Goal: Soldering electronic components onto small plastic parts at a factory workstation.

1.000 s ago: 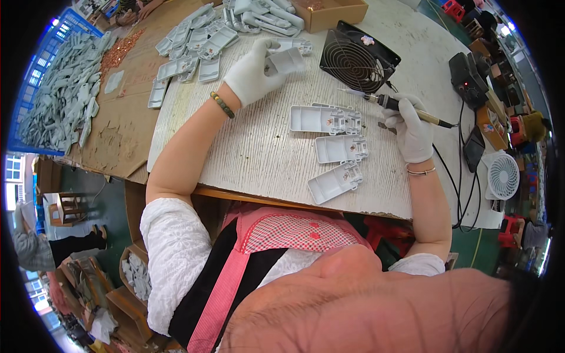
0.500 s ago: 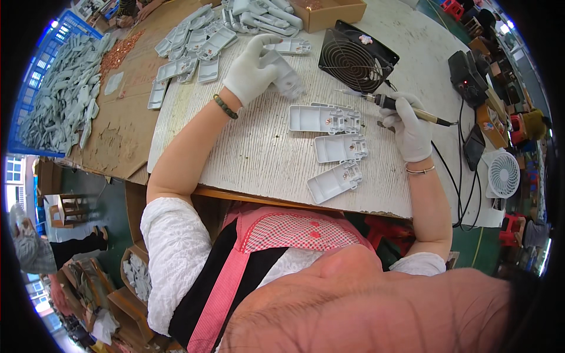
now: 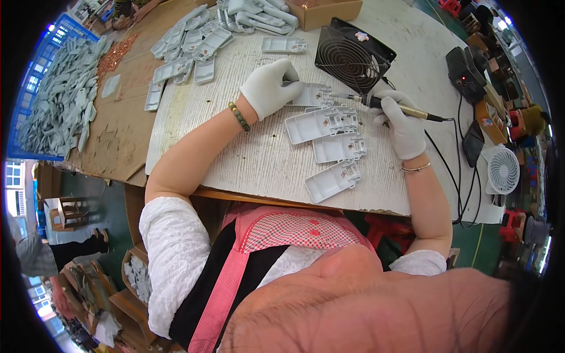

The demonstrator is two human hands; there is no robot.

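Note:
My gloved left hand (image 3: 271,88) is closed on the left end of a light grey plastic housing (image 3: 316,97), just above the nearer housings. In my gloved right hand (image 3: 401,126) is a soldering iron (image 3: 415,111), gripped like a pen. Its tip points left and reaches the right end of that housing; whether they touch is too small to tell. Toward me lie a tilted housing (image 3: 307,127), partly over another, then a second housing (image 3: 331,149) and a third housing (image 3: 327,183), open sides up. One more housing (image 3: 279,45) lies beyond my left hand.
A black fan (image 3: 348,63) with a round grille stands beyond the iron. To the right are a black soldering station (image 3: 465,69), cables and a small white fan (image 3: 503,170). Heaped housings (image 3: 200,38), a cardboard box (image 3: 329,15) and a blue crate (image 3: 26,112) lie farther left and back.
My left hand has brought its housing nearer to me and rightward, up to the iron's tip. My right hand has shifted slightly left. The tilted housing has turned a little.

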